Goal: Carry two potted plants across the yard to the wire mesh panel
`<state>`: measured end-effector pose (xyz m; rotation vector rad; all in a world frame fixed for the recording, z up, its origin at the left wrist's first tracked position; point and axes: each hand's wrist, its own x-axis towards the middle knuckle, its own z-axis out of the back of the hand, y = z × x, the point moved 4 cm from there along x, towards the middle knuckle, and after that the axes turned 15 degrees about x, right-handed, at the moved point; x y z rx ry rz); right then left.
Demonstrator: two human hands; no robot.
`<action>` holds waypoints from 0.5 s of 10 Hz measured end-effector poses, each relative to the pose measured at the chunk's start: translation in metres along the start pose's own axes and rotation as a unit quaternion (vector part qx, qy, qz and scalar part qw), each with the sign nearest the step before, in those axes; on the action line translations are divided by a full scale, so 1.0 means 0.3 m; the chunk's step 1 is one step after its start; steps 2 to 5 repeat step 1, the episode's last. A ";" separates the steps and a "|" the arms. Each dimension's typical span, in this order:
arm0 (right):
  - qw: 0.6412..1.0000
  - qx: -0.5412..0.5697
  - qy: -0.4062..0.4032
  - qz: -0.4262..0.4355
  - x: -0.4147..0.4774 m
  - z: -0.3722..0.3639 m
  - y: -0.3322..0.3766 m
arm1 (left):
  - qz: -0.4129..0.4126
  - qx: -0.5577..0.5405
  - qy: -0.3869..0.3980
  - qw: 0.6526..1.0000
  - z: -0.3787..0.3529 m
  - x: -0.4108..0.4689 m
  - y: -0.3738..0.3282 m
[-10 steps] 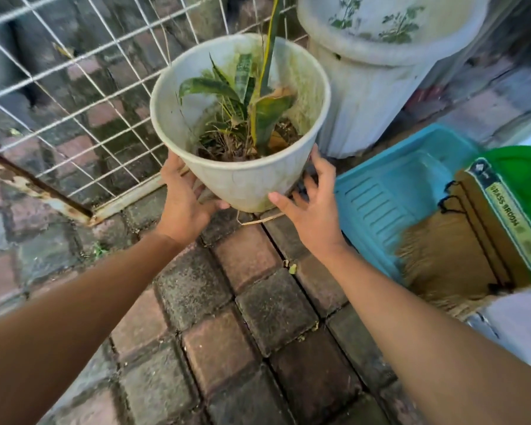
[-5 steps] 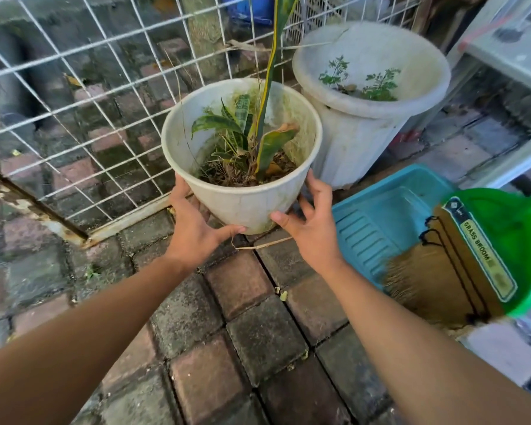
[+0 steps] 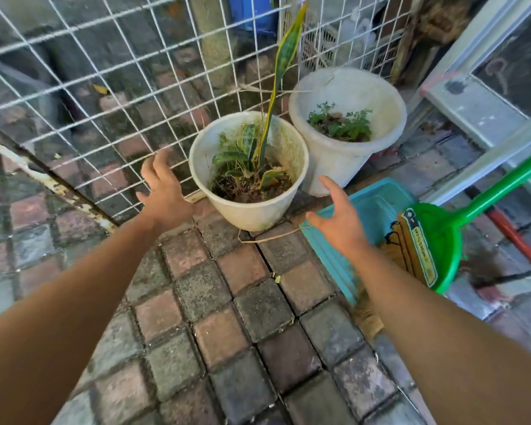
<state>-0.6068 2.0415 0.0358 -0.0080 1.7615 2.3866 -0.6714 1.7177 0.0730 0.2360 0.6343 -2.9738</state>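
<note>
A white pot with a snake plant (image 3: 252, 210) stands on the paving right in front of the white wire mesh panel (image 3: 111, 96). One long yellow-edged leaf rises from it. Just behind and to its right stands a second white pot (image 3: 341, 157) holding small leafy greens. My left hand (image 3: 163, 188) hovers open to the left of the snake plant pot, apart from it. On the pot's right side my right hand (image 3: 339, 216) is open too, a short gap away from the pot wall.
A turquoise plastic tray (image 3: 359, 207) lies at the right, with a grass broom (image 3: 411, 253) on a green handle (image 3: 503, 188) over it. A rusty white bar (image 3: 52, 185) runs along the mesh bottom. A metal window frame (image 3: 485, 111) is at the far right. Brick paving (image 3: 227, 317) lies in front.
Both hands held the snake plant pot and lowered it to the ground by the mesh. They have now let go and pulled apart to either side.
</note>
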 end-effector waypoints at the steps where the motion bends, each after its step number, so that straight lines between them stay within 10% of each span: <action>1: 0.999 -0.026 0.024 0.025 -0.057 0.073 0.267 | -0.030 -0.035 0.025 0.999 0.245 -0.093 -0.117; 5: 0.999 -0.026 0.024 0.025 -0.057 0.073 0.267 | -0.030 -0.035 0.025 0.999 0.245 -0.093 -0.117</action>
